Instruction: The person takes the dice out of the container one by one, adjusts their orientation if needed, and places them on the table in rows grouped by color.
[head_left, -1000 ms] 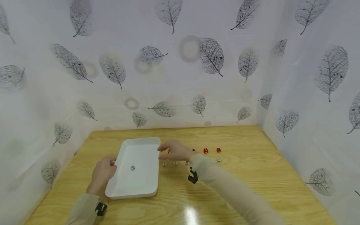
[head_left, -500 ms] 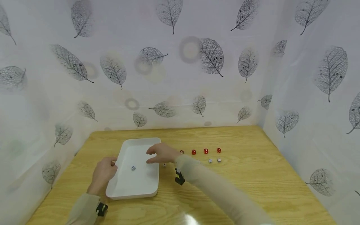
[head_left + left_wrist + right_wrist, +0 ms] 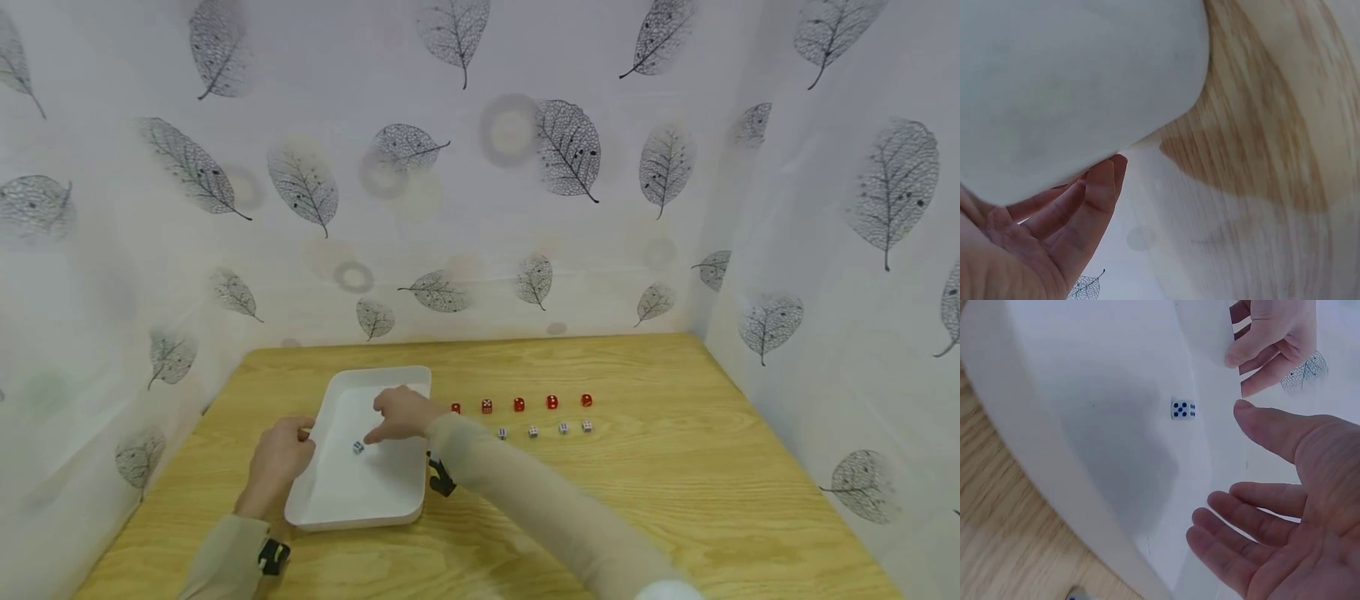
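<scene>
A shallow white tray (image 3: pixel 367 496) lies on the wooden table, left of centre. My left hand (image 3: pixel 276 460) holds its left rim, thumb at the edge; in the left wrist view the fingers (image 3: pixel 1100 181) lie against the tray's outer side. Inside the tray sits one white die (image 3: pixel 358 447) with blue pips, five dots facing the camera in the right wrist view. Over the tray my right hand (image 3: pixel 405 413) hovers just right of that die. Its thumb (image 3: pixel 1272 428) and fingers (image 3: pixel 1229 553) are spread apart, with nothing between them.
Right of the tray, several red dice (image 3: pixel 519 404) form a row, with a row of white dice (image 3: pixel 533 432) in front; my right forearm (image 3: pixel 517 492) hides part of it. Leaf-printed white sheeting (image 3: pixel 480 208) surrounds the table (image 3: pixel 637 508) at back and sides.
My right hand has moved left from the tray's right rim to near the die inside, uncovering the red dice. The left hand and tray stay put.
</scene>
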Available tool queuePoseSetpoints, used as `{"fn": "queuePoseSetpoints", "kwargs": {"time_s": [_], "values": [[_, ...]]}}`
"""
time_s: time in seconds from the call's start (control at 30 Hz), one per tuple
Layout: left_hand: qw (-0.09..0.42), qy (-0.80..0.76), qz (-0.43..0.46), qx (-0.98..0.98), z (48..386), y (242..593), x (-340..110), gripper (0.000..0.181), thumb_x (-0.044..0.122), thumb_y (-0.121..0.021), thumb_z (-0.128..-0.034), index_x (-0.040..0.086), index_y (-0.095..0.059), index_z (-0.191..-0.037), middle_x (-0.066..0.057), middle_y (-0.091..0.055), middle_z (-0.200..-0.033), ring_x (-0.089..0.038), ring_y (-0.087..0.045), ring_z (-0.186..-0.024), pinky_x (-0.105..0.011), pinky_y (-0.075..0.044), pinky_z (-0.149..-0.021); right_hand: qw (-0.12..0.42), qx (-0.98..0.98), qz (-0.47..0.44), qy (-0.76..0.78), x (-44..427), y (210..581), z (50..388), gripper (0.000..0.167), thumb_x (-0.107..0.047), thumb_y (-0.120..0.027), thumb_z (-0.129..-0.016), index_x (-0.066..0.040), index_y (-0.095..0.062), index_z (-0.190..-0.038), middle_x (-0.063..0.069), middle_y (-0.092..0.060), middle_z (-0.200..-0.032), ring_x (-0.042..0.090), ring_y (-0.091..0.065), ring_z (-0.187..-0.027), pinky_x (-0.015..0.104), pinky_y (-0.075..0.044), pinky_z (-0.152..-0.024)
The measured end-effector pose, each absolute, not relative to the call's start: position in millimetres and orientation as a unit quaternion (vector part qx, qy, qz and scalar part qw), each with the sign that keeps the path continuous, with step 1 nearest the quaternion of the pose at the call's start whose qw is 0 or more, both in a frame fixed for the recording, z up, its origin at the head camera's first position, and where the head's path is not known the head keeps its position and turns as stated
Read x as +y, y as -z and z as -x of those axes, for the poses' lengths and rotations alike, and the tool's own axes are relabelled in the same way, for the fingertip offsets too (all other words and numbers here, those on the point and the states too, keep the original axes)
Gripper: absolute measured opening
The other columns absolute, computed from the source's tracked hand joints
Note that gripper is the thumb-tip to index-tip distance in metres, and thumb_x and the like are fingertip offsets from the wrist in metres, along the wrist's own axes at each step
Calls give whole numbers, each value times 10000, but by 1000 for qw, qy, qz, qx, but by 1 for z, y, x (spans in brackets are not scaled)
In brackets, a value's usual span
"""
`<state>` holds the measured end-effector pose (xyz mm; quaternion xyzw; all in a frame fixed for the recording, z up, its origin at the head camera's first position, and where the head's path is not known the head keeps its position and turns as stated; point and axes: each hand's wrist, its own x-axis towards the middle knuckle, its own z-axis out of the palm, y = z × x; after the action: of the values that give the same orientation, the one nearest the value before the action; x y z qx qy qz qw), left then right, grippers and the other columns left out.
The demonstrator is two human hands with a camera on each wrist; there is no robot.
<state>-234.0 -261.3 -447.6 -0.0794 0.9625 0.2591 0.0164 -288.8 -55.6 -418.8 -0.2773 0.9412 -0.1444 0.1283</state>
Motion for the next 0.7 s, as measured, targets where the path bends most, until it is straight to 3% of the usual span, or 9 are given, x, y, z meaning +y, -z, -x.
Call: {"fn": "queuePoseSetpoints", "kwargs": {"time_s": [0.27,0.5,0.7], "values": [[21,-263,82,961,235,447,-262,423,36,-516,-897,-97,-547,-1297,-293,-644,-1128,-339,-655,-907,-386,-544,-660,170,947,210,176,-79,417,282,523,-442,-798,-779,-122,-658,-1168,-15,-680,-1103,101,-602,-889,230,-519,-808],[12,-262,73,962,235,446,-261,428,43,-515,-876,-92,-568,-1278,-289,-650,-1134,-364,-651,-945,-437,-547,-712,181,948,200,171,-91,423,280,429,-365,-811,-786,-127,-647,-1103,-27,-659,-994,91,-563,-818,230,-505,-764],[8,-262,64,963,234,448,-264,420,31,-527,-868,-98,-575,-1265,-283,-663,-1100,-327,-662,-890,-389,-541,-649,174,950,215,146,-98,431,281,357,-337,-819,-784,-122,-669,-1026,-39,-666,-902,78,-559,-747,212,-495,-694]]}}
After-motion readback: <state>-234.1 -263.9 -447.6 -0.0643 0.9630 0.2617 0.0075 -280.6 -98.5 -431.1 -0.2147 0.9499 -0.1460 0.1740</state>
